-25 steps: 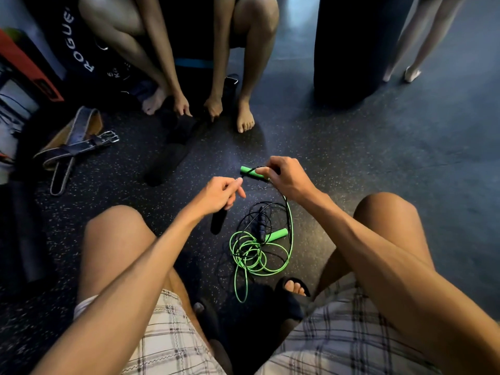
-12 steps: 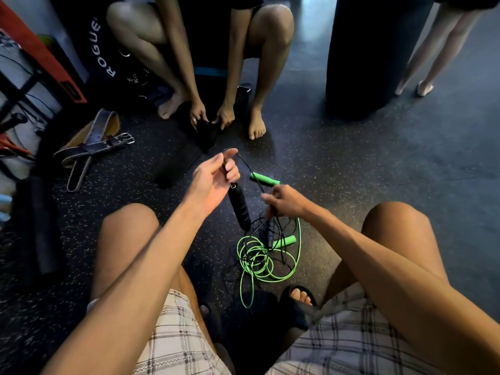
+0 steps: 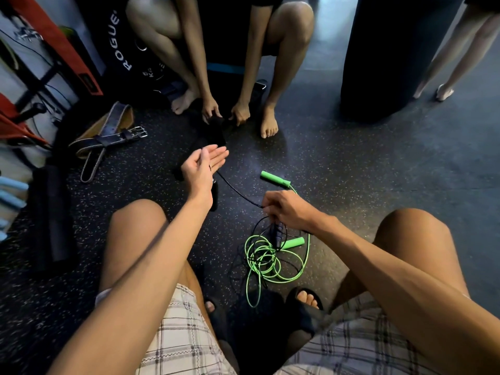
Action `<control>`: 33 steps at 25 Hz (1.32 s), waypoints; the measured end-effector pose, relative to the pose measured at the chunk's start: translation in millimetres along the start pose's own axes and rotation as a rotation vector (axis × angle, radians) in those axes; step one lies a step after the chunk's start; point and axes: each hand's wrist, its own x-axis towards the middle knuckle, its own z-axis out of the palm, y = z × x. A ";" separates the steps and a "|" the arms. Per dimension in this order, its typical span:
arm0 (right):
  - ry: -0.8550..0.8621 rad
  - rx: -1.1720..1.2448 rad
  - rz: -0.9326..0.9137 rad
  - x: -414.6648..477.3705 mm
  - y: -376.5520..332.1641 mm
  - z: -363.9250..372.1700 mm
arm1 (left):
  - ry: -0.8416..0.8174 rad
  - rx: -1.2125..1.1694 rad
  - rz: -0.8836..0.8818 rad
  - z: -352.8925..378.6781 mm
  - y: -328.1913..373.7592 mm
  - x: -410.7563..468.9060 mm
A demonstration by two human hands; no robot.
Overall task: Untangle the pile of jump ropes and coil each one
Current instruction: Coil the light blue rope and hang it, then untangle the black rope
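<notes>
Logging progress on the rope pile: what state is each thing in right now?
green rope: loosely looped on floor, tangled with black cord
black rope: stretched between both hands
left hand: fingers extended, black cord over it
right hand: closed on cords
weight belt: lying unbuckled

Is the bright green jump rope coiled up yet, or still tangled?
Still tangled. The bright green jump rope lies in loose, uneven loops on the speckled floor, with a thin black cord threaded through them.
</notes>
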 end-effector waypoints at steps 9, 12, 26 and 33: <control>0.239 -0.327 -0.197 -2.2 -21.0 -23.0 | -0.397 0.522 0.021 13.3 -17.6 -8.5; 0.280 -0.416 -0.106 -5.8 -25.7 -26.3 | -0.567 0.622 -0.079 16.6 -22.4 -15.0; 0.273 -0.282 0.095 0.7 -15.4 -23.5 | -0.879 0.308 -0.595 17.4 -8.7 -27.5; 0.416 0.288 0.131 4.0 -9.4 -14.4 | -0.907 -0.192 -0.708 19.0 7.9 -25.6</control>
